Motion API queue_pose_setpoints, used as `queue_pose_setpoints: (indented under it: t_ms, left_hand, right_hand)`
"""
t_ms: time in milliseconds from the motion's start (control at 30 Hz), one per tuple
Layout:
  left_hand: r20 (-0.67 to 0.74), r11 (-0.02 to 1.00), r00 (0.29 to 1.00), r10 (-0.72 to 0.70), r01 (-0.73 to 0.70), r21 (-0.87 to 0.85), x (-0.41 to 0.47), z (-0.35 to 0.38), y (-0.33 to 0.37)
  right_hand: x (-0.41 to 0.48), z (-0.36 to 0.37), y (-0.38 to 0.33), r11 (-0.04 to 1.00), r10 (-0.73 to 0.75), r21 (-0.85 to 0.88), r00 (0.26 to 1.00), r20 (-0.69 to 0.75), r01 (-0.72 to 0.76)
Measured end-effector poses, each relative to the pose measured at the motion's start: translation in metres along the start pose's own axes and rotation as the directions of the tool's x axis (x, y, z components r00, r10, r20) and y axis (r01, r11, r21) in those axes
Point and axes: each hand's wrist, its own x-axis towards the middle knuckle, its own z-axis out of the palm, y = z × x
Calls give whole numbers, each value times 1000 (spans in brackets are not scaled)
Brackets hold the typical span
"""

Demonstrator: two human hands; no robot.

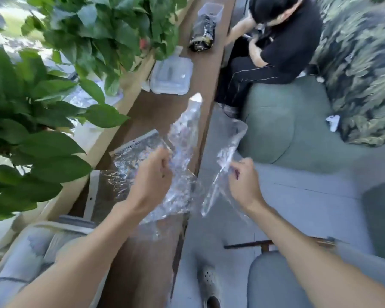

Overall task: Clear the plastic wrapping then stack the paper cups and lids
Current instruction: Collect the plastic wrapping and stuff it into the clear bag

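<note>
Hands pinching crinkled, glossy plastic wrapping

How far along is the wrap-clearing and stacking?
Done: nothing visibly finished. In hand: both the left hand and right hand grip the clear plastic wrapping, held above the table. Left: discarding the wrapping and all stacking; no paper cups or lids are in view.

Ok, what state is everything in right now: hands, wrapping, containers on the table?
Crumpled clear plastic wrapping: held up over the brown wooden table edge.
Left hand: grips the wrapping.
Right hand: pinches the wrapping.
Clear rectangular plastic box: lid on, resting on the table.
Black foil packet: lying on its side.
</note>
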Motion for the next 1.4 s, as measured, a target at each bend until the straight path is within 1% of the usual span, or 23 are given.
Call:
queue_pose_setpoints:
  t_ms: [33, 133, 167, 200, 267, 300, 367, 433, 500, 567, 633, 700, 767, 833, 933, 967, 1033, 1100, 1133, 1200, 1267, 1333, 1400]
  left_hand:
    - [55, 999, 998, 33, -31, -24, -8, 1, 17]
    - [210, 968, 946, 245, -251, 0, -29, 14, 59]
    - [245, 965, 934, 261, -261, -30, -36, 20, 73]
    - [295, 970, 924, 244, -238, -55, -44, 26, 86]
    - [410, 981, 892, 191, -183, -59, -61, 43, 109]
    - [445, 981, 875, 190, -189, -45, -69, 54, 119]
    - [446, 955, 852, 275, -297, -20, -86, 75, 139]
    - [447, 916, 806, 387, -390, -89, -106, 99, 161]
    - [468, 896, 765, 443, -401, -193, -122, 123, 178]
    - [502, 891, 738, 451, -402, -209, -137, 145, 192]
    - [515, 860, 698, 498, -474, -189, -153, 170, 204]
    - [509, 824, 656, 557, -512, -242, -170, 196, 219]
    - [513, 808, 627, 585, -504, -306, -188, 217, 237]
    - [539, 789, 581, 610, -504, -350, -207, 240, 258]
    - [562, 761, 516, 647, -485, -431, -240, 274, 288]
    - [563, 749, 496, 661, -480, -457, -252, 283, 299]
    - [567, 730, 461, 682, -466, -500, -275, 302, 321]
    - [585, 719, 418, 695, -433, -544, -300, 320, 342]
    - [593, 709, 389, 705, -418, -568, -313, 328, 353]
    - [606, 687, 327, 725, -410, -600, -343, 346, 371]
    - [641, 684, 262, 722, -417, -599, -374, 364, 387]
    - [694, 702, 202, 691, -415, -579, -407, 383, 401]
    - [771, 748, 137, 622, -393, -535, -439, 400, 414]
  right_hand:
    - [-18, -14, -2, 1000, 26, 16, 1000, -18, -26]
    - [-57, -53, 2, 998, 42, -44, 998, -47, -44]
    - [-67, -65, 5, 996, 48, -68, 997, -53, -51]
    - [-77, -77, 8, 994, 79, -69, 995, -60, -83]
    - [-98, -99, 14, 987, 154, -43, 985, -77, -157]
    - [-110, -111, 18, 987, 155, -34, 984, -93, -158]
    - [-132, -130, 27, 992, 117, -24, 984, -134, -121]
    - [-158, -150, 40, 990, 138, -2, 970, -200, -142]
    - [-181, -168, 56, 985, 167, 8, 953, -253, -171]
    - [-202, -187, 73, 984, 175, 23, 950, -259, -176]
    - [-224, -205, 88, 984, 176, 34, 952, -250, -173]
    - [-247, -223, 104, 986, 166, 40, 948, -271, -161]
    - [-273, -243, 116, 982, 186, 72, 931, -313, -172]
    - [-301, -265, 129, 968, 249, 119, 890, -381, -221]
    - [-341, -299, 150, 942, 334, 129, 836, -435, -309]
    - [-356, -309, 157, 929, 370, 154, 819, -438, -338]
    - [-389, -327, 166, 890, 455, 228, 799, -393, -395]
    - [-422, -339, 173, 856, 516, 237, 783, -347, -459]
    - [-438, -344, 177, 843, 539, 242, 763, -358, -481]
    - [-468, -351, 184, 822, 570, 297, 697, -436, -487]
    - [-497, -358, 197, 819, 570, 320, 620, -538, -476]
    - [-528, -366, 214, 805, 583, 344, 535, -611, -484]
    - [-562, -377, 236, 777, 605, 365, 450, -657, -513]
